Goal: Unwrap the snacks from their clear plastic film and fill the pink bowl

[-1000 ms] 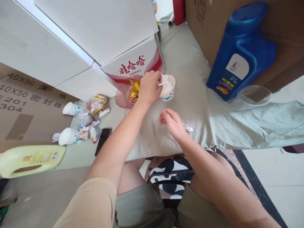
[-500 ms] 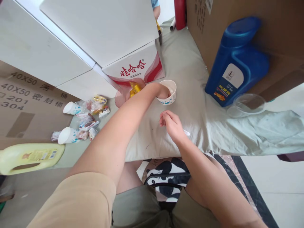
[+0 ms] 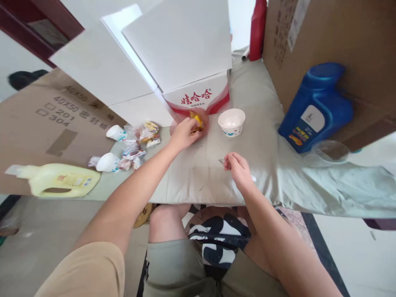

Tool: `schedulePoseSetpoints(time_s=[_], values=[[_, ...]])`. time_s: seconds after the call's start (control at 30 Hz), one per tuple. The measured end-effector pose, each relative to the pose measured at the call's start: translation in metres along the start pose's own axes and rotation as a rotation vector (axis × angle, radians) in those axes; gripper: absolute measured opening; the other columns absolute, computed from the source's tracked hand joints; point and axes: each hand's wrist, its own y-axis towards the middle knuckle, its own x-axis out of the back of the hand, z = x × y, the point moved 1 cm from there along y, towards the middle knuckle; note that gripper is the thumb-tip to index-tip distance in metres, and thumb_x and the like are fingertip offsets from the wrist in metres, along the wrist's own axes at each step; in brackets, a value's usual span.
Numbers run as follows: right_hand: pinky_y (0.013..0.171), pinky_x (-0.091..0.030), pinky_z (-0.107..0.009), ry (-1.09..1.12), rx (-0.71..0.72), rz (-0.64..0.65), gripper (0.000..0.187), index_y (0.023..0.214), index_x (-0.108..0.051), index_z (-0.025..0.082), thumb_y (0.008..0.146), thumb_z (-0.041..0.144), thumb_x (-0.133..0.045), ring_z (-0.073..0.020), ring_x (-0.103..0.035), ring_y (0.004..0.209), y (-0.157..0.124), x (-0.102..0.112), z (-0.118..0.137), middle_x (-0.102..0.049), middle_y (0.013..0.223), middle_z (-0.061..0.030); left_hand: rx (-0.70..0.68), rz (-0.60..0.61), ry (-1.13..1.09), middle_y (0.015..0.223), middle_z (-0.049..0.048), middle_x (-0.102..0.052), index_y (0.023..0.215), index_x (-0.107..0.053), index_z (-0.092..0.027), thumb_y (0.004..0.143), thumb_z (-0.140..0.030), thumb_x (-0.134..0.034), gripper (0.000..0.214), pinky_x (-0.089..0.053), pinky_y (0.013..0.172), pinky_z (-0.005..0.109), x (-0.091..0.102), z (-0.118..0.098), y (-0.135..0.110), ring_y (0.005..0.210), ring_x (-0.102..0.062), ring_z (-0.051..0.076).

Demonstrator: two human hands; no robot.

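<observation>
My left hand (image 3: 183, 134) reaches into a pink translucent dish (image 3: 204, 119) and its fingers close on a yellow-wrapped sweet (image 3: 197, 121). A white paper cup (image 3: 231, 122) with blue marks stands upright just right of the dish, with nothing touching it. My right hand (image 3: 237, 169) rests on the grey-green cloth (image 3: 266, 136) nearer to me, fingers pinched on a small thin utensil (image 3: 223, 161) whose white end (image 3: 253, 178) pokes out behind the hand.
A red-and-white carton (image 3: 198, 97) stands behind the dish. A blue jug (image 3: 316, 109) and a clear plastic bowl (image 3: 330, 151) are at the right. Snack packets (image 3: 136, 146), two tipped paper cups (image 3: 107, 162) and a yellow jug (image 3: 57, 180) lie at the left.
My left hand has left the paper cup and moved left to the pink dish, onto the yellow sweet. The right hand now pinches the utensil. The view has tilted up.
</observation>
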Motion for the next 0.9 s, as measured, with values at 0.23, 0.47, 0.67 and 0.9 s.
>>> schedulePoseSetpoints(time_s=[0.23, 0.47, 0.67, 0.9], values=[[0.061, -0.044, -0.030, -0.085, 0.007, -0.015, 0.031, 0.075, -0.061, 0.021, 0.079, 0.052, -0.059, -0.0133, -0.053, 0.058, -0.008, -0.004, -0.009, -0.059, 0.062, 0.0012, 0.375, 0.081, 0.153, 0.087, 0.0046, -0.070, 0.115, -0.067, -0.016, 0.085, -0.020, -0.051, 0.034, -0.050, 0.083, 0.031, 0.041, 0.102, -0.121, 0.082, -0.065, 0.019], [0.061, -0.046, -0.030, -0.218, 0.003, -0.021, 0.032, 0.074, -0.061, 0.021, 0.081, 0.053, -0.059, -0.0142, -0.054, 0.060, -0.016, -0.008, -0.011, -0.060, 0.063, 0.0006, 0.624, 0.045, 0.304, 0.123, 0.0194, -0.067, 0.118, -0.066, -0.009, 0.083, -0.020, -0.059, 0.038, -0.048, 0.105, 0.044, 0.045, 0.183, -0.137, 0.118, -0.064, 0.033], [0.062, -0.044, -0.029, -0.408, 0.080, 0.043, 0.030, 0.079, -0.062, 0.021, 0.090, 0.048, -0.052, -0.0149, -0.056, 0.061, -0.017, -0.012, -0.016, -0.060, 0.062, 0.0008, 0.612, 0.135, 0.364, 0.149, 0.0206, -0.051, 0.137, -0.055, -0.011, 0.083, -0.023, -0.064, 0.056, -0.040, 0.116, 0.051, 0.018, 0.230, -0.091, 0.139, -0.049, 0.038], [0.063, -0.042, -0.029, -0.498, 0.106, 0.097, 0.033, 0.079, -0.061, 0.021, 0.093, 0.048, -0.047, -0.0154, -0.056, 0.061, -0.011, -0.016, -0.017, -0.060, 0.063, 0.0005, 0.618, 0.006, 0.275, 0.141, 0.0192, -0.050, 0.118, -0.064, -0.015, 0.083, -0.010, -0.054, 0.037, -0.036, 0.117, 0.055, 0.025, 0.233, -0.084, 0.138, -0.045, 0.040]])
